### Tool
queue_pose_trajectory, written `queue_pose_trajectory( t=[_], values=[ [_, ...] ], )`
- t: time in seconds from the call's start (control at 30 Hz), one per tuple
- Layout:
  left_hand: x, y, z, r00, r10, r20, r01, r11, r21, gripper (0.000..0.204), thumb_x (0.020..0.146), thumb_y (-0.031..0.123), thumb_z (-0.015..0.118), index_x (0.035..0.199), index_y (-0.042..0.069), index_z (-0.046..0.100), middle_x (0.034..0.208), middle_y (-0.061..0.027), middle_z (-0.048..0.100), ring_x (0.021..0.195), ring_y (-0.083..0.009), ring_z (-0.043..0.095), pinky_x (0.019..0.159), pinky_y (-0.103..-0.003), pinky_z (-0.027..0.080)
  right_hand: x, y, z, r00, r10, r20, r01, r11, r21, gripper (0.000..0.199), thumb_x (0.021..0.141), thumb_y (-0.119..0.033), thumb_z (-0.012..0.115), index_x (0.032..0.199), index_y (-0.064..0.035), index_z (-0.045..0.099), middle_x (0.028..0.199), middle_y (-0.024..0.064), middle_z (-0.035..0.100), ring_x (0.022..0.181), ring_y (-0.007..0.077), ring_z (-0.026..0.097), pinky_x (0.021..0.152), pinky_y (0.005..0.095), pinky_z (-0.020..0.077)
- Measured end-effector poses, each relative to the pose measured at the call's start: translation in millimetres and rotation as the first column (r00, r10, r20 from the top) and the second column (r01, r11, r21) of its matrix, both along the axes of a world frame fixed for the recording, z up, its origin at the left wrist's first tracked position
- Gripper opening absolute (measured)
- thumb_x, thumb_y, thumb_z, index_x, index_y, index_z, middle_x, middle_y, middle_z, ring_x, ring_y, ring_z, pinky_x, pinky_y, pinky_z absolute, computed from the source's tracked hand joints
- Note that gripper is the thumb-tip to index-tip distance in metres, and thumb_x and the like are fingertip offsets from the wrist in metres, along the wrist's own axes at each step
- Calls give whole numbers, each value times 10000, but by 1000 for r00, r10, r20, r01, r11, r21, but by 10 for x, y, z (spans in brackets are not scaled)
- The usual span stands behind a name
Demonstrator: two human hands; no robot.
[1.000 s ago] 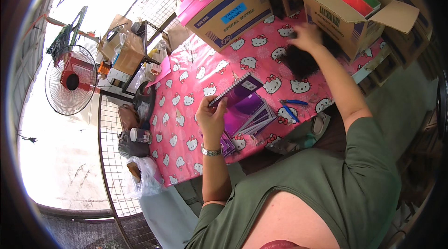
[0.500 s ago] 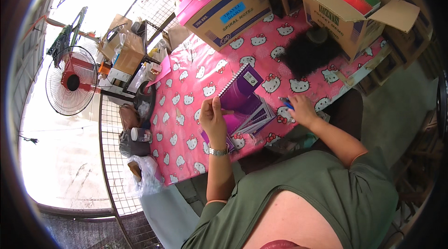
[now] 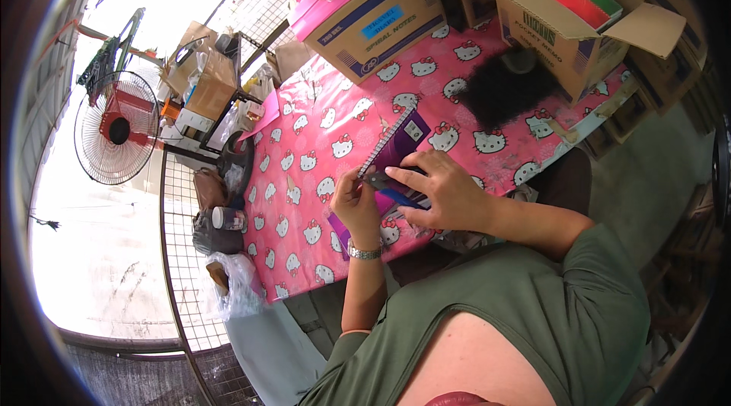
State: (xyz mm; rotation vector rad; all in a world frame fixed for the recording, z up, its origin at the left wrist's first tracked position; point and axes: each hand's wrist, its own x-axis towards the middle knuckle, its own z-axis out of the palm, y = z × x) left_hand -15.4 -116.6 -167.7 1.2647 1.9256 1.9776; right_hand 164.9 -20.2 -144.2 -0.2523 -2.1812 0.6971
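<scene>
A purple spiral notebook (image 3: 402, 143) stands tilted over the table, its white coil running along the left edge. My left hand (image 3: 358, 212) pinches it at the lower end of that coil. In my right hand (image 3: 454, 191) is a pair of blue-handled pliers (image 3: 394, 197), its grey jaws close to the coil's end by my left fingertips. My right fingers partly cover the cover and pages. More purple notebook cover (image 3: 339, 232) shows beneath, beside my left wrist; whether it is a separate notebook I cannot tell.
A pink patterned cloth covers the table (image 3: 304, 166). At the back stand a closed carton (image 3: 373, 25) and an open carton (image 3: 544, 44) holding colourful notepads. A black fuzzy pile (image 3: 506, 90) lies before them. Left are a fan (image 3: 118, 130), a jar (image 3: 228, 218) and a plastic bag (image 3: 234, 284).
My right hand has moved left with the pliers, from beside the notebook to the coil's end near my left fingers. My left hand has shifted slightly, still gripping the notebook.
</scene>
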Motion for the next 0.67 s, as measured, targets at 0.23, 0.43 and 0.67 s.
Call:
queue_pose_trajectory(
  t=[0.23, 0.43, 0.67],
  values=[
    [-7, -102, -21, 848, 254, -466, -249, 966, 74, 181, 870, -85, 647, 1031, -20, 695, 917, -74, 699, 821, -125, 668, 664, -253, 582, -44, -49, -1, 795, 449, -409, -401, -117, -909, 584, 872, -276, 738, 1353, 5, 564, 1020, 153, 653, 890, 214, 653, 844, 363, 519],
    [-332, -615, -58, 856, 365, 367, -442, 884, 151, 150, 946, 16, 622, 1086, -28, 592, 924, -87, 638, 757, -171, 673, 605, -298, 629, 54, 570, -551, 993, -59, -101, -5, 843, -538, 508, 873, -246, 721, 1321, -45, 592, 1188, 160, 603, 1070, 276, 612, 942, 373, 488],
    [-662, -1677, -1393, 708, 660, 250, -563, 742, -363, 294, 947, 62, 642, 1214, -26, 558, 948, -80, 618, 649, -122, 616, 434, -264, 550, 272, 672, -1995, 698, -160, 698, 297, 952, -79, 631, 808, -338, 751, 1373, -137, 555, 1360, 161, 525, 1274, 338, 499, 1036, 491, 435]
  ],
)
